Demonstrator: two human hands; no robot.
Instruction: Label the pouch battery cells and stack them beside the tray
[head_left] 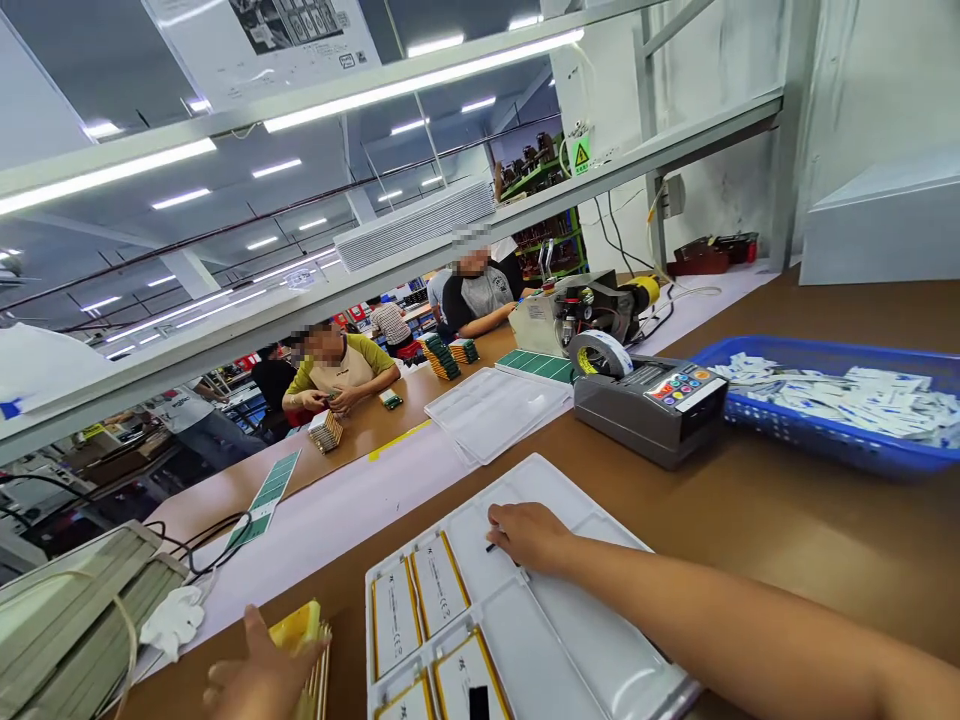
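Note:
A white plastic tray (577, 640) with compartments lies in front of me. Flat pouch batteries (442, 583), white with yellow edges, fill several of its left compartments; a nearer one bears a black rectangle (478, 703). Over the tray's upper middle, my right hand (531, 538) is closed with its fingers pressed together. A small dark tip shows under its fingertips; what it belongs to is hidden. At the lower left, my left hand (259, 668), somewhat blurred, has its fingers apart. It is against a stack of yellow-edged flat pieces (304, 628), left of the tray.
A grey tape dispenser (649, 410) carries a tape roll (600, 355). Right of it sits a blue basket (832, 440) of white strips. Beyond my tray lie further white trays (499, 405). Grey stacked panels (82, 620) stand at left. Co-workers (349, 370) sit across the bench.

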